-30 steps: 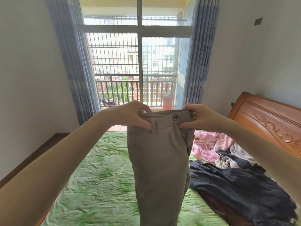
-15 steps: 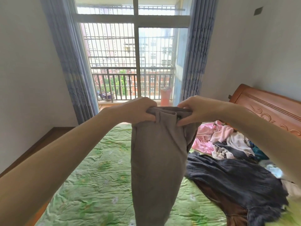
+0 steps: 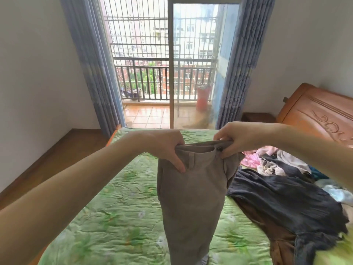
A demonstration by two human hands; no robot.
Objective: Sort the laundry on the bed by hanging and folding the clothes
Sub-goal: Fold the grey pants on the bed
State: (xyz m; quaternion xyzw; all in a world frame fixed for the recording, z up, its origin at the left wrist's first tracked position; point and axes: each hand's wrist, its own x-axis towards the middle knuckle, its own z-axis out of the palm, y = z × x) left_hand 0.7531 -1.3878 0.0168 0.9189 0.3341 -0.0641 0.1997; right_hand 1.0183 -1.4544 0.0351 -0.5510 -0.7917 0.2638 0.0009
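A pair of taupe-grey woven trousers [image 3: 191, 197] hangs in the air above the bed with the crumpled green floral bedspread [image 3: 118, 211], held up by the waistband at chest level. The long axis of the trousers runs nearly vertical: the waistband is at the top, the legs fall together straight down and leave the lower edge of the view, narrowing toward the bottom. The waistband itself lies roughly level from left to right, with a belt loop and the fly facing the person. The left hand [image 3: 168, 148] grips the left end of the waistband, fingers curled over the top edge and the thumb pressed on the front of the cloth. The right hand [image 3: 236, 140] pinches the right end of the waistband beside a dark button, fingers bent round the fabric. To the right of the hanging trousers, on the bedspread, lies a spread dark charcoal garment [image 3: 286, 197], with a pink garment [image 3: 250, 159] and other mixed clothes heaped behind it near the carved orange-brown wooden headboard [image 3: 315, 115].
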